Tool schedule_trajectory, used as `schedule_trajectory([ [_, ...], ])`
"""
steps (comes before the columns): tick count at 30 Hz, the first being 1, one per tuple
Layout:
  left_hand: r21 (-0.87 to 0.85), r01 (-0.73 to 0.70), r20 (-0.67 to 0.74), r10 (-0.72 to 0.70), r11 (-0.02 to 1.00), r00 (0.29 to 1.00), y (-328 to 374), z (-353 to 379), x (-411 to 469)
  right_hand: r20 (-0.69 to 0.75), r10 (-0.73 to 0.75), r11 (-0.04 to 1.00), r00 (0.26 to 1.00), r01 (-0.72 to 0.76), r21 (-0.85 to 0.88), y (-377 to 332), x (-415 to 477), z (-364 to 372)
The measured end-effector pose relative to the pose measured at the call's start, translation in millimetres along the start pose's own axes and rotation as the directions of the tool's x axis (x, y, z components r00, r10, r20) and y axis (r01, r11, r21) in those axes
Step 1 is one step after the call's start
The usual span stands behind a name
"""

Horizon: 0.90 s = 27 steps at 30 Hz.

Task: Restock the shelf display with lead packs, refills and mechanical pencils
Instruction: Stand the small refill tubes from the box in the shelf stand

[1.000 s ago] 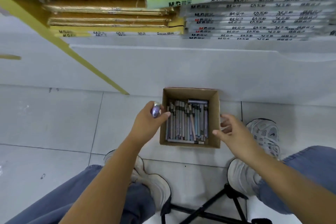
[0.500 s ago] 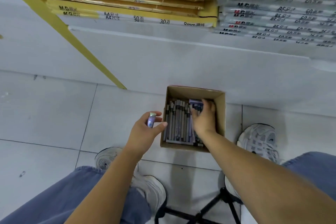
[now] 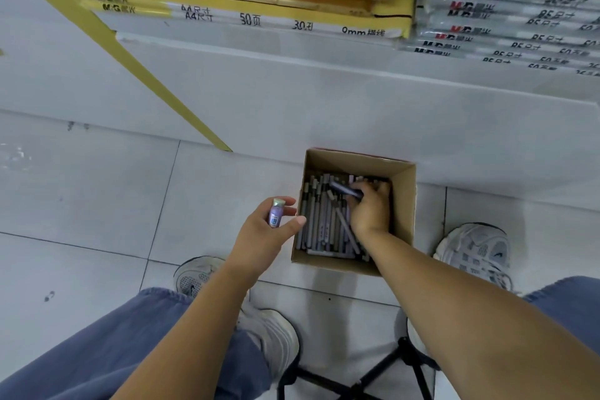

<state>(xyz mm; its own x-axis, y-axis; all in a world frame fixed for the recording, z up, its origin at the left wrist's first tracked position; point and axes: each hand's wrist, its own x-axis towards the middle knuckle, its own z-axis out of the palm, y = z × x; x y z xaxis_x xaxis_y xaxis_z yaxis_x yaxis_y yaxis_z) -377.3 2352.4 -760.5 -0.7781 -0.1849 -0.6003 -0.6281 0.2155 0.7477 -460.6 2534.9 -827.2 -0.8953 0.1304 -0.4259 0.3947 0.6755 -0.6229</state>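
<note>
1 of hands (image 3: 370, 211) inside box (image 3: 404, 204) rim

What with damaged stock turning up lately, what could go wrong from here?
1. The left hand pinches the small purple lead tube with fingertips only, beside the cardboard box and over the tile floor; it could slip and fall.
2. The right hand grips a purple item among the pencils; lifting it may drag the already crooked ones further askew.
</note>
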Motion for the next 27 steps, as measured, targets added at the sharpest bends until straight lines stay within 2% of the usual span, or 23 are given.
schedule_trajectory([
  [2,0.022,0.001,-0.003,-0.001,1.000,1.000,2.3,-0.7,-0.2,0.016,-0.002,1.000,1.000,0.003,-0.030,-1.8,-2.5,-3.5],
  [5,0.068,0.009,-0.006,-0.008,0.998,1.000,10.5,-4.3,-1.1,0.062,-0.102,0.989,0.993,0.108,-0.097,-13.8,-16.5,-13.4],
  [8,0.103,-0.024,-0.050,0.029,0.994,0.998,27.4,-6.9,-6.3,0.188,-0.195,0.980,0.963,0.183,0.081,-34.7,-40.7,-35.4],
  [10,0.045,-0.080,-0.103,0.084,0.996,0.991,46.2,-8.7,-14.3,0.229,-0.293,0.952,0.928,0.262,0.156,-49.5,-58.6,-61.6],
  [12,0.003,-0.161,-0.118,0.160,0.987,0.980,69.7,-10.7,-25.2,0.234,-0.406,0.911,0.884,0.370,0.183,-65.7,-74.9,-93.9],
  [16,-0.046,-0.315,-0.020,0.314,0.948,0.949,118.1,-18.4,-59.3,0.121,-0.600,0.790,0.791,0.561,0.248,-103.0,-105.5,-152.5],
  [22,-0.116,-0.489,-0.031,0.489,0.864,0.872,187.2,-44.9,-121.5,0.051,-0.617,0.655,0.786,0.476,0.587,-149.2,-138.9,-221.9],
  [27,-0.104,-0.602,-0.052,0.600,0.792,0.799,240.8,-64.4,-164.0,-0.025,-0.686,0.493,0.727,0.490,0.719,-189.6,-162.0,-269.3],
])
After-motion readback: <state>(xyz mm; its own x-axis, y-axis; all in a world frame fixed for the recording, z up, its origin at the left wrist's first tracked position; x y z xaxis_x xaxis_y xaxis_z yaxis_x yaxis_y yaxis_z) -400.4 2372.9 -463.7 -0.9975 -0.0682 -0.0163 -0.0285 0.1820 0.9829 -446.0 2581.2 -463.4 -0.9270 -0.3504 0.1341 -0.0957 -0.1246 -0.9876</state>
